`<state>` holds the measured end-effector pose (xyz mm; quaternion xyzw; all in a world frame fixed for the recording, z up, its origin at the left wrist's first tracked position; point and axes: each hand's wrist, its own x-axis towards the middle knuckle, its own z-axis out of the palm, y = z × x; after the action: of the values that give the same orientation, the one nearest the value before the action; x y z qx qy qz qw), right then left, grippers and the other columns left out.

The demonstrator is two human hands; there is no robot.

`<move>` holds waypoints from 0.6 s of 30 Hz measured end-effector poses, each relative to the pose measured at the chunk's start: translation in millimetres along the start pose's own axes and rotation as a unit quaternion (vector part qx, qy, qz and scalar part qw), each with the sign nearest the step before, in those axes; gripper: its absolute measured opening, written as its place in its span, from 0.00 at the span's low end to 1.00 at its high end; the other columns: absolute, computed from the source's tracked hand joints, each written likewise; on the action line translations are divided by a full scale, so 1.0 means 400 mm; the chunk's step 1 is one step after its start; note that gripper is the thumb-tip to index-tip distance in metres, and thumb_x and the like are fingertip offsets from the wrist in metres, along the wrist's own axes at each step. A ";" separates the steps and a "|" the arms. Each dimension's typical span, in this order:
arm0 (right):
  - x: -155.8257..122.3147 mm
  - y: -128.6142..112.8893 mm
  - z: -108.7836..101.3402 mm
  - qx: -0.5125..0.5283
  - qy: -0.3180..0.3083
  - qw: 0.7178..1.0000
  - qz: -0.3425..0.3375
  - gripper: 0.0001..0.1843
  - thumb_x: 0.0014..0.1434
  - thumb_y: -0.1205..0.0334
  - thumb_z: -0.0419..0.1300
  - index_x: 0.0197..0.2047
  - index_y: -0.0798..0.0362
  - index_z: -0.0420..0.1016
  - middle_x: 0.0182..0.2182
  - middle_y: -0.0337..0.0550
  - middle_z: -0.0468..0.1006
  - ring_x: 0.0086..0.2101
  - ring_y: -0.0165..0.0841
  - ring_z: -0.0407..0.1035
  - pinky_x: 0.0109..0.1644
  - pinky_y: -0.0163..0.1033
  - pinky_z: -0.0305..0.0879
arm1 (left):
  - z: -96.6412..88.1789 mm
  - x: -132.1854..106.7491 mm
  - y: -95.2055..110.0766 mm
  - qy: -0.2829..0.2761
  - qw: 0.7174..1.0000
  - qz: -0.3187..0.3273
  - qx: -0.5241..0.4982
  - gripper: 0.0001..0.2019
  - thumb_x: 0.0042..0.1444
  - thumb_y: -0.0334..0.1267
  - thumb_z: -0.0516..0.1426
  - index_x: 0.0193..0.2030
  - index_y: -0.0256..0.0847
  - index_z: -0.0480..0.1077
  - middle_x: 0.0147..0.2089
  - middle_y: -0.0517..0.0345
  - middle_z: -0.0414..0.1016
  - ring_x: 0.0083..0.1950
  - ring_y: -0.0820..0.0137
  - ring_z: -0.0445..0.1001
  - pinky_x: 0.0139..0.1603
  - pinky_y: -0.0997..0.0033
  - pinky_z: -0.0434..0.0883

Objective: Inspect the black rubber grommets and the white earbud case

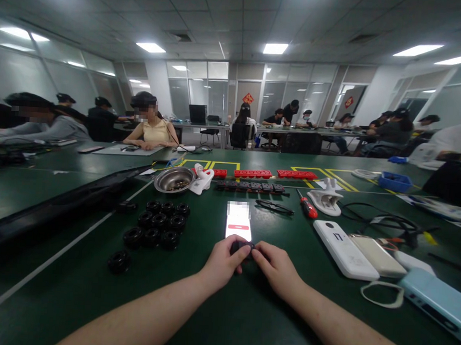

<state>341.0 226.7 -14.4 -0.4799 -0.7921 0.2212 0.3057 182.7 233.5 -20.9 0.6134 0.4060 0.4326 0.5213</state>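
Note:
In the head view, my left hand (223,261) and my right hand (275,263) meet over the green table, fingers closed together. Between their fingertips is a small black part (245,247), mostly covered, so its kind cannot be made out. Just beyond it lies a phone (239,221) with a lit white screen and a red bar. Black ring-shaped parts (158,219) stand in rows to the left, with a single black ring (119,261) nearer to me. Past the phone are black glasses (274,207) and a black strip of blocks (251,187).
A metal bowl (174,180) with small parts, red strips (253,174) and a red screwdriver (308,207) lie farther back. On the right are a white power bank (345,250), a light-blue device (437,299) and cables. A long black piece (60,211) stretches along the left. Co-workers sit beyond.

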 end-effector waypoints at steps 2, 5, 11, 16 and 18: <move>-0.005 -0.005 0.000 -0.012 0.007 1.000 -0.011 0.08 0.57 0.60 0.51 0.33 0.54 0.68 0.28 0.42 0.71 0.29 0.33 0.64 0.33 0.37 0.59 | 0.000 0.002 -0.001 0.006 1.000 -0.003 -0.002 0.15 0.50 0.47 0.52 0.36 0.34 0.64 0.25 0.61 0.66 0.17 0.79 0.63 0.18 0.78 0.60; -0.017 -0.016 -0.001 -0.022 0.020 0.999 -0.037 0.15 0.53 0.64 0.54 0.45 0.54 0.64 0.33 0.44 0.71 0.33 0.34 0.64 0.37 0.39 0.60 | -0.001 0.002 0.000 0.018 1.000 -0.003 -0.004 0.15 0.51 0.47 0.50 0.35 0.34 0.64 0.25 0.62 0.65 0.17 0.79 0.63 0.17 0.78 0.60; -0.017 -0.017 -0.001 0.006 0.021 1.000 -0.014 0.10 0.56 0.57 0.51 0.39 0.54 0.65 0.29 0.41 0.70 0.29 0.33 0.64 0.32 0.36 0.60 | 0.002 -0.014 0.013 0.023 0.999 0.019 0.013 0.15 0.50 0.47 0.52 0.36 0.35 0.64 0.27 0.61 0.65 0.19 0.79 0.63 0.18 0.78 0.60; -0.006 -0.002 0.001 0.015 -0.001 1.000 -0.026 0.15 0.59 0.57 0.46 0.26 0.55 0.65 0.24 0.41 0.68 0.27 0.32 0.63 0.31 0.36 0.58 | 0.006 -0.012 0.007 0.007 0.999 0.024 0.025 0.15 0.49 0.47 0.53 0.37 0.35 0.65 0.27 0.62 0.65 0.18 0.79 0.63 0.18 0.78 0.61; -0.006 -0.002 0.001 0.013 0.008 1.000 -0.026 0.13 0.58 0.57 0.48 0.29 0.55 0.67 0.26 0.42 0.69 0.28 0.33 0.63 0.32 0.37 0.59 | 0.006 -0.008 0.004 0.004 1.000 0.016 0.009 0.16 0.49 0.47 0.53 0.37 0.35 0.64 0.26 0.62 0.65 0.18 0.79 0.63 0.18 0.78 0.61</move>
<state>341.1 224.1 -14.9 -0.4568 -0.7987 0.2199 0.3241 184.1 229.6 -19.9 0.6225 0.4023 0.4398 0.5072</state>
